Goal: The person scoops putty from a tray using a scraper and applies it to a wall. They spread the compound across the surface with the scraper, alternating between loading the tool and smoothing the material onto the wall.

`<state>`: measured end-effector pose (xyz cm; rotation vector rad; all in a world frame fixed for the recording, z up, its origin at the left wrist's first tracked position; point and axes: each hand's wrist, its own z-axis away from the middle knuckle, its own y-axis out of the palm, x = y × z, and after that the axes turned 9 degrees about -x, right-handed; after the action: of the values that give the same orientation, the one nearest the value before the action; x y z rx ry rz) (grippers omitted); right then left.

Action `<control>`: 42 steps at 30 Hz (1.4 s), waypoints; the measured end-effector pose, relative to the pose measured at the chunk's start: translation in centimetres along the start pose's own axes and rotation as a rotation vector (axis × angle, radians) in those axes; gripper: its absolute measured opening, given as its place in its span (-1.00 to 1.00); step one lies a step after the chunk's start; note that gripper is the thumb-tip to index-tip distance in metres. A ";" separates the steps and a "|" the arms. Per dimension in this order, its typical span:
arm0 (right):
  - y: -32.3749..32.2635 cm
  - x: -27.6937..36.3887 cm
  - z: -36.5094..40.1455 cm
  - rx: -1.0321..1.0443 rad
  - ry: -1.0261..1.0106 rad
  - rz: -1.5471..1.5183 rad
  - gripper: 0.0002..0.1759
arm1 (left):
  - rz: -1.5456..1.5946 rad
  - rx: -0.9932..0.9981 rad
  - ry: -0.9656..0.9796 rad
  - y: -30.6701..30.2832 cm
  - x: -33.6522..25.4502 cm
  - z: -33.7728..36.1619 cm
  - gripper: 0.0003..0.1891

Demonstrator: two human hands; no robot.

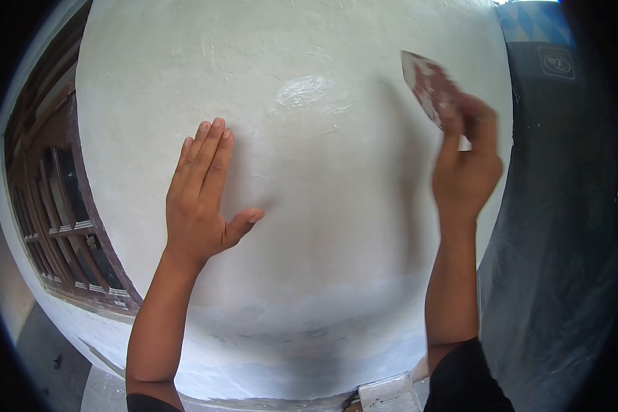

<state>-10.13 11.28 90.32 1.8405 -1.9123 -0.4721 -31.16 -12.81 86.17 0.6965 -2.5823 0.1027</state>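
looking through the head view, the left hand (199,199) lies flat against the white wall (323,261), fingers together and pointing up, thumb spread to the side. its palm is open and holds nothing, and it sits left of the wall's middle. the right hand (465,172) is raised near the wall's right edge, in the upper part, with its fingers pinched closed around the lower end of a sandpaper sheet (427,82). the sheet is reddish brown and dusted white. it sticks up and to the left out of the grip, close to the wall; whether its face touches the plaster i cannot tell, as that hand is a little blurred. toward the wall's top, between the hands, a glossy patch (305,89) catches light. a dark wooden window (62,220) sits at the wall's left edge, a dark tarp (563,240) hangs past the right edge, and a white-smeared block (390,395) shows at the bottom edge.

by its look, the sheet is light, thin and bendy, and rough enough not to slip. a single corner would likely fold or tear, so a hold across its lower end seems soundest.
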 end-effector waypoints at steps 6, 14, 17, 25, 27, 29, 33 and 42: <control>2.6 -0.6 4.0 0.340 -0.807 0.253 -0.48 | 0.044 -0.017 0.006 -0.6 -0.6 0.4 0.01; -0.7 1.3 7.8 0.652 -1.003 0.361 -0.53 | 0.062 -0.018 0.001 -0.2 -1.1 0.5 0.02; -5.0 3.8 5.7 0.725 -0.697 0.029 -0.64 | 0.068 -0.041 -0.003 -0.5 -1.3 -0.2 0.02; 1.6 0.4 -3.0 0.501 0.590 -0.545 -0.71 | 0.113 -0.061 0.003 0.0 -2.5 -2.0 -0.02; 3.1 -1.3 -2.4 0.506 0.419 -0.187 -0.69 | 0.111 -0.052 0.004 -0.2 -2.6 -1.7 -0.03; 2.1 -5.0 -1.9 0.449 0.460 -0.209 -0.69 | 0.107 -0.037 0.001 -0.8 -2.3 -1.0 -0.03; -0.4 -6.2 -2.6 0.289 0.748 -0.514 -0.69 | 0.069 0.000 -0.028 -1.3 -1.2 -0.3 -0.04; 0.2 -5.8 -1.9 0.289 0.697 -0.376 -0.65 | 0.102 0.009 -0.028 -1.1 -0.9 0.0 -0.07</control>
<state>-9.18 17.16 91.58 2.1713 -1.2115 0.3336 -29.94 -13.31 85.75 0.5732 -2.6457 0.1385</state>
